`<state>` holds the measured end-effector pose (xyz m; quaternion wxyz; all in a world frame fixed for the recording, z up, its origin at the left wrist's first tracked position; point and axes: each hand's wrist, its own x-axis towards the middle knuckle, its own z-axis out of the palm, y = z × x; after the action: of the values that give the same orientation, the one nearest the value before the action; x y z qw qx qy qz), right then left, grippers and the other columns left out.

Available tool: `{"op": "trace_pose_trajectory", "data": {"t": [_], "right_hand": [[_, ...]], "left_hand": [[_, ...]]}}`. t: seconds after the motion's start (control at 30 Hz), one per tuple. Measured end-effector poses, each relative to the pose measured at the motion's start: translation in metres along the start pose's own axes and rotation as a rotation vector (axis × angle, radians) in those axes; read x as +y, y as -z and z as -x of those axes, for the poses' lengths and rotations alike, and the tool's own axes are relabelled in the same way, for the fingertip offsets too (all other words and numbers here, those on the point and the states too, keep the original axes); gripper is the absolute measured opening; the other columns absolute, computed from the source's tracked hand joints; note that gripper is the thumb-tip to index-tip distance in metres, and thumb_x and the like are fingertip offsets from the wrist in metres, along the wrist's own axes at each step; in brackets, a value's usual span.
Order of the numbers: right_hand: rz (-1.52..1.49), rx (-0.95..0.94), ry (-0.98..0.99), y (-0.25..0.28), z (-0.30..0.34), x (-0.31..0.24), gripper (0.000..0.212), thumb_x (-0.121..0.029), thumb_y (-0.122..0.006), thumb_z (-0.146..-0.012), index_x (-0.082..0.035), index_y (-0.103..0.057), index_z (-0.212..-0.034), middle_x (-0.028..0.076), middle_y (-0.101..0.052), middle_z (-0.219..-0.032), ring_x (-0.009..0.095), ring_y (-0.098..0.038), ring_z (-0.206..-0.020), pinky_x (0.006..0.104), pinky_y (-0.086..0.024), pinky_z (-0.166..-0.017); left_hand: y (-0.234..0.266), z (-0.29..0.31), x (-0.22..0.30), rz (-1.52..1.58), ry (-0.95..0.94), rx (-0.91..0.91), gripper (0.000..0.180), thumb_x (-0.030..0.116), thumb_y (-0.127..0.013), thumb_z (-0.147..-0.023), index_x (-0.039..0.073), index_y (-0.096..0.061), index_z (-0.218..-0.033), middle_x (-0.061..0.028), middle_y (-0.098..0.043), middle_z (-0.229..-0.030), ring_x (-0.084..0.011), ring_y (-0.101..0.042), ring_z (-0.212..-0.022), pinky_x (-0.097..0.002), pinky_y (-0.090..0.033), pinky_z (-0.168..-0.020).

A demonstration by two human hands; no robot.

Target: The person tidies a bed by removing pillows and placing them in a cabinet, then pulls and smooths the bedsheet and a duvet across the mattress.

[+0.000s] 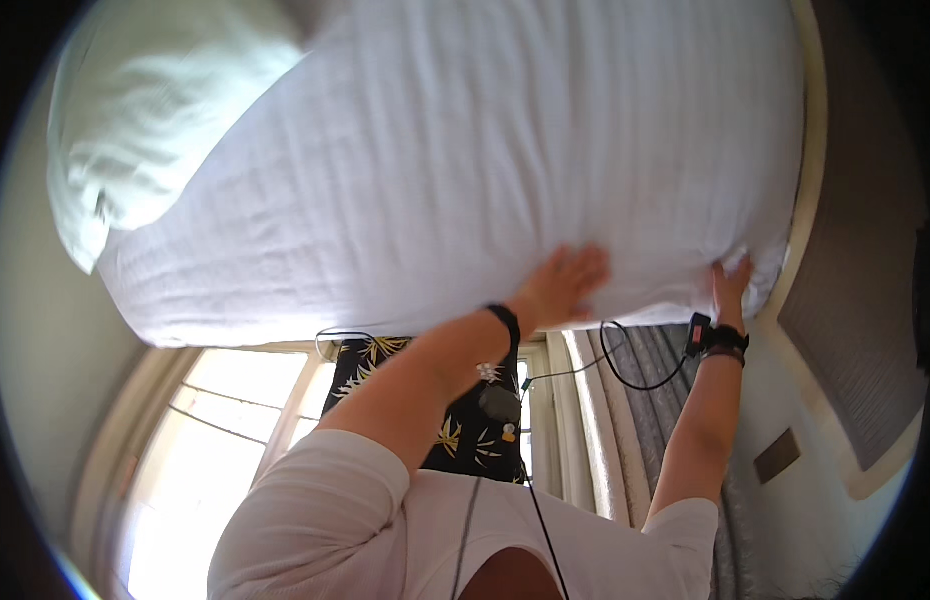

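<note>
Overhead, we press our left hand (568, 283) flat, fingers spread, against a big white ribbed fabric pillow (465, 150). Our right hand (730, 280) grips its corner, beside grey curtains (650, 400).

A bright window (220, 450) fills the lower left of the view. Just right of the window hangs a black cloth with yellow leaf print (465, 440), and right of that a grey curtain (645, 400) (pleated, pale edge). Further right of the window, a wall (815, 470) bears a small brown plate (776, 456).
</note>
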<state>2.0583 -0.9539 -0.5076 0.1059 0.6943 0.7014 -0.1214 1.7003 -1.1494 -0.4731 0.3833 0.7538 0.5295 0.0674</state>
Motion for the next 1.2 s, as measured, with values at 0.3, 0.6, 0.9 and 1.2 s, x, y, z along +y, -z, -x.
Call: {"op": "trace_pose_trajectory", "data": {"t": [0.3, 0.6, 0.9, 1.2], "right_hand": [[-0.188, 0.140, 0.783, -0.019, 0.127, -0.386, 0.054, -0.029, -0.042, -0.083, 0.003, -0.026, -0.124, 0.025, -0.021, -0.130, 0.037, -0.021, -0.120, 0.0430, -0.020, -0.097], [-0.042, 0.015, 0.901, -0.050, 0.190, -0.505, 0.062, -0.031, -0.050, -0.077, 0.003, -0.026, -0.123, 0.027, -0.022, -0.128, 0.040, -0.019, -0.120, 0.0491, -0.022, -0.094], [-0.003, -0.225, 1.258, -0.082, 0.289, -0.660, 0.084, -0.035, -0.064, -0.066, 0.001, -0.018, -0.127, 0.032, -0.014, -0.128, 0.046, -0.015, -0.119, 0.0532, -0.022, -0.092], [0.416, -0.429, 0.772, -0.096, 0.381, -0.770, 0.103, -0.036, -0.065, -0.065, -0.002, 0.009, -0.128, 0.032, 0.012, -0.129, 0.044, 0.009, -0.122, 0.0590, -0.017, -0.091]], "left_hand": [[0.038, 0.125, -0.062, -0.067, 0.543, 0.228, 0.060, 0.043, -0.046, -0.077, 0.015, -0.028, -0.128, -0.0044, -0.016, -0.137, -0.0193, -0.013, -0.126, -0.0490, -0.016, -0.097], [0.033, 0.432, -0.215, -0.045, 1.229, 0.335, 0.061, 0.053, -0.036, -0.079, 0.023, -0.022, -0.130, -0.0031, -0.011, -0.138, -0.0193, -0.007, -0.127, -0.0484, -0.010, -0.099], [-0.022, 0.624, -0.286, 0.096, 2.124, 1.193, 0.069, 0.054, -0.040, -0.076, 0.018, -0.018, -0.130, -0.0133, -0.008, -0.137, -0.0267, -0.004, -0.127, -0.0492, -0.006, -0.099], [0.028, 0.617, -0.315, 0.362, 1.712, 0.802, 0.093, 0.064, -0.050, -0.064, 0.017, -0.009, -0.133, -0.0156, 0.002, -0.137, -0.0320, 0.006, -0.126, -0.0558, -0.001, -0.096]]}}
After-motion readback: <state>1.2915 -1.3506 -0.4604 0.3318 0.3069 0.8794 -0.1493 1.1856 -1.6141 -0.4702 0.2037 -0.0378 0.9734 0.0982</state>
